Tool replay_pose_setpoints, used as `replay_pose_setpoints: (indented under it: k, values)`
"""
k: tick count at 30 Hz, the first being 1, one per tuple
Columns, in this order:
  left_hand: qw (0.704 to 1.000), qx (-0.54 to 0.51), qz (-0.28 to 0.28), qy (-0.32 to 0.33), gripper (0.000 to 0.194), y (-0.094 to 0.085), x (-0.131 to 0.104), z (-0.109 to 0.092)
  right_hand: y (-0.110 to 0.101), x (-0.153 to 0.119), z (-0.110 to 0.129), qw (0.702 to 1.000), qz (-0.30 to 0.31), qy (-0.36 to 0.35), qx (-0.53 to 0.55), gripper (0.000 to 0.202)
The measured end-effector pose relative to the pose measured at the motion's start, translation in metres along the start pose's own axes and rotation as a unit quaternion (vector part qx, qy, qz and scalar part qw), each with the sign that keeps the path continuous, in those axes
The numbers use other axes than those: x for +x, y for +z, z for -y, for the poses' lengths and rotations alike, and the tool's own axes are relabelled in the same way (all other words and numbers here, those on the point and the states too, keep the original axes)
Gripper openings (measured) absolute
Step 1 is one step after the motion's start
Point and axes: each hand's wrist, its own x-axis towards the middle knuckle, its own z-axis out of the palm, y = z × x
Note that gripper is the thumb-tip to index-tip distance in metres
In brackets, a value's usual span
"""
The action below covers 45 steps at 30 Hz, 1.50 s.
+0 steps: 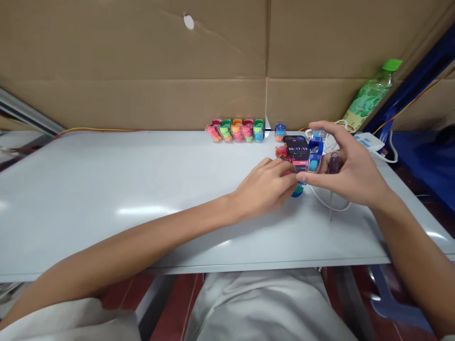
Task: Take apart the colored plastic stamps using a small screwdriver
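In my right hand (359,170) is a small blue and clear plastic toy (314,154), held up between thumb and fingers. A screwdriver (334,163) with a dark purple handle is tucked in the same hand, its thin shaft pointing down. My left hand (268,184) reaches across to the right hand's thumb, fingers curled over small coloured plastic pieces. Its fingertips are hidden, so what they grip cannot be made out. Red-orange pieces (281,152) lie just beyond it, and a blue-green piece (297,191) shows beneath its fingers.
Several multicoloured plastic toys (236,131) stand in a row against the cardboard wall (142,57), with one blue toy (280,131) apart. A phone (296,148) running a timer lies behind my hands. White cable (341,208), a green-capped bottle (371,97) and a white box (369,142) are at the right.
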Motion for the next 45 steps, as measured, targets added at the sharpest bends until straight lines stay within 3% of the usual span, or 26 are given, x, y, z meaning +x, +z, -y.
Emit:
replay_pose_setpoints:
  k: [10,21,37,42,45]
  values:
    - [0.997,0.065,0.001,0.036,0.024,-0.006,-0.004,0.003,-0.004,0.000,0.001,1.000,-0.019,-0.013,-0.008,0.087]
    - [0.978,0.194,-0.036,0.061,0.014,-0.001,-0.003,-0.015,-0.004,0.000,0.000,0.999,-0.021,-0.026,-0.029,0.089]
    - [0.985,0.170,-0.014,0.040,0.014,0.003,-0.001,-0.016,-0.006,-0.001,0.003,0.999,-0.012,-0.023,-0.024,0.085]
    - [0.986,0.161,-0.009,0.040,0.018,-0.006,-0.003,-0.019,-0.005,-0.002,0.004,0.999,-0.021,-0.030,-0.024,0.086]
    - [0.986,0.148,-0.003,0.075,0.018,-0.013,-0.008,-0.022,-0.005,-0.002,0.004,0.999,-0.025,-0.032,-0.031,0.086]
